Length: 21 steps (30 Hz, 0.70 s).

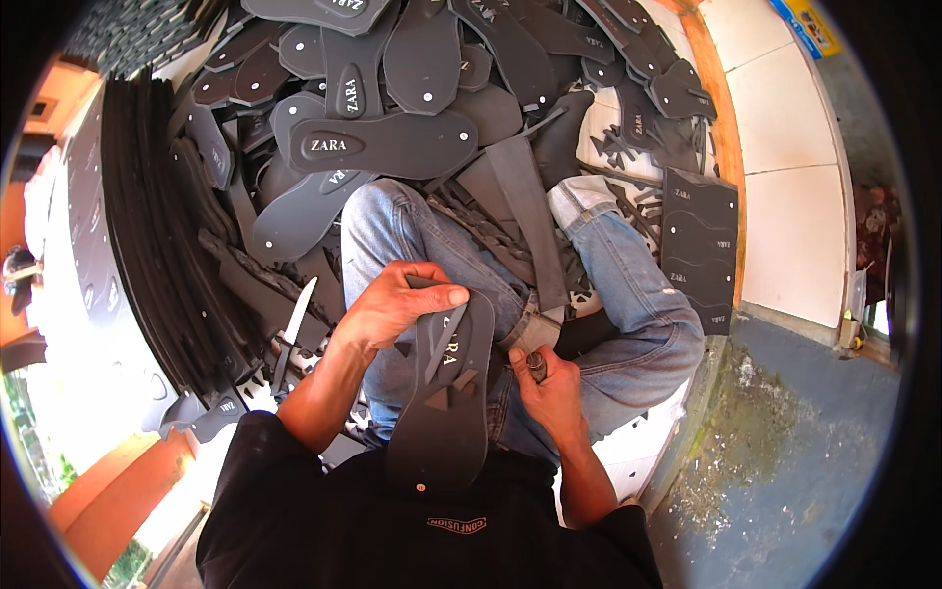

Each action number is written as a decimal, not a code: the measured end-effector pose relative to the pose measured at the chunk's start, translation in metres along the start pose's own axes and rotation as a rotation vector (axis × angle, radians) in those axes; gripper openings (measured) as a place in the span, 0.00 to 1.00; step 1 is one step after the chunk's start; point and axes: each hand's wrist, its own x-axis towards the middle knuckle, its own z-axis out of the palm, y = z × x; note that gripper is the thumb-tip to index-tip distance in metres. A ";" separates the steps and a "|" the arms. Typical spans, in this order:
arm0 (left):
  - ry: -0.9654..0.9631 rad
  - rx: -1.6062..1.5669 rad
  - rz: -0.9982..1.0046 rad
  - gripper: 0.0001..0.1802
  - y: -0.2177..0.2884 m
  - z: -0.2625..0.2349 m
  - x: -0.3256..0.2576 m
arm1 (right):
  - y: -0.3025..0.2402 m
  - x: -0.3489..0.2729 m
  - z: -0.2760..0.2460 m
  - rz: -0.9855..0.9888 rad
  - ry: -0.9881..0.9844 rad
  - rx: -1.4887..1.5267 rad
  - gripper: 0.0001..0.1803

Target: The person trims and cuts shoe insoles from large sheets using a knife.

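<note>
On lap, between both hands: dark grey sole [446, 393], toe end toward body, white lettering across its middle

Left hand [397, 306] clamped over far end of sole, thumb stretched along top edge, fingers curled round rim; firm grip

Right hand [548, 383] closed in a fist round small tool [536, 363] with dark rounded butt, just beside sole's right edge; working end hidden, cannot tell what kind

Step judged: trimming or punching of sole, hold set, tool not yet on it. Next move likely calls for steady clamp from left hand and tool brought square to sole's edge

Beyond knees in blue jeans [628, 294]: heap of cut soles [392, 142], same grey, oval logo patch with white lettering, white dots at strap holes

Right of leg: square grey sheet [699, 250], wavy embossed outlines, small white marks

Left of leg: knife [292, 329] with pale blade, resting among offcuts

Top right corner: blue and yellow package [807, 25], mostly cut off
</note>
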 end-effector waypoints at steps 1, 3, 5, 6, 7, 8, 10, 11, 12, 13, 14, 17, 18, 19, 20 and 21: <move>0.001 0.011 -0.012 0.13 0.001 0.001 0.001 | 0.001 0.000 0.000 -0.012 0.001 -0.011 0.23; 0.007 0.042 0.006 0.13 0.000 0.000 0.003 | 0.002 0.000 0.002 -0.013 -0.001 -0.008 0.22; 0.000 0.087 0.020 0.13 -0.001 0.000 0.004 | 0.003 0.002 0.001 -0.002 -0.024 -0.038 0.20; -0.010 0.117 0.026 0.14 -0.001 0.001 0.004 | 0.002 0.003 -0.002 0.011 -0.046 -0.070 0.19; -0.019 0.148 0.031 0.16 0.000 0.003 0.004 | 0.001 0.004 -0.004 0.023 -0.069 -0.101 0.18; -0.036 0.161 0.014 0.16 0.001 0.002 0.004 | -0.006 0.010 -0.006 -0.001 -0.065 -0.090 0.18; -0.090 0.186 -0.034 0.16 0.002 0.004 0.007 | -0.025 0.029 -0.006 -0.027 -0.050 -0.076 0.17; -0.105 0.220 0.035 0.15 0.011 0.010 0.003 | -0.028 0.042 -0.005 -0.091 -0.026 -0.094 0.17; -0.094 0.214 0.032 0.15 0.011 0.012 0.001 | -0.033 0.052 -0.004 -0.152 -0.010 -0.109 0.18; -0.083 0.208 0.029 0.16 0.011 0.015 0.000 | -0.035 0.056 -0.004 -0.213 0.005 -0.124 0.18; -0.063 0.204 0.032 0.16 0.010 0.014 0.001 | -0.037 0.059 -0.005 -0.180 0.025 -0.078 0.18; 0.241 0.074 0.262 0.14 -0.002 -0.016 0.007 | -0.022 0.065 -0.007 -0.015 0.105 0.064 0.22; 0.401 0.022 0.400 0.13 0.005 -0.024 0.009 | -0.015 0.066 -0.013 0.062 0.167 0.081 0.24; 0.486 -0.277 0.479 0.10 0.015 -0.034 0.009 | -0.010 0.063 -0.027 0.224 0.146 0.284 0.23; 0.549 -0.580 0.547 0.08 0.026 -0.036 0.008 | 0.016 0.057 -0.026 0.274 0.277 0.379 0.20; 0.540 -0.618 0.567 0.07 0.027 -0.036 0.011 | 0.022 0.052 -0.030 0.327 0.288 0.453 0.18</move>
